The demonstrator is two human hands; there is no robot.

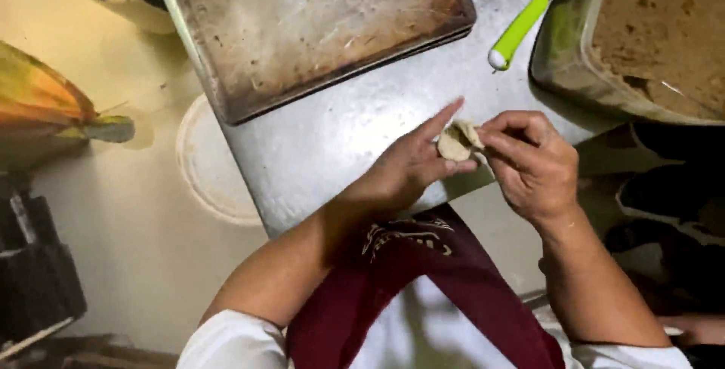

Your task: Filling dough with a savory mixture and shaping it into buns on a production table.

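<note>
A small pale piece of dough (457,142) is held between both hands, just above the near edge of the steel table (340,135). My left hand (411,161) cups it from below, index finger stretched out. My right hand (529,161) pinches its right edge with thumb and fingers. Brown filling seems to sit inside the fold, but that is hard to tell.
A worn, stained baking tray (317,21) lies at the table's far left. A clear tub of brown filling (657,37) stands at the right, with a green-handled tool (521,29) beside it. A dark red apron (423,286) hangs below. Pale floor lies left of the table.
</note>
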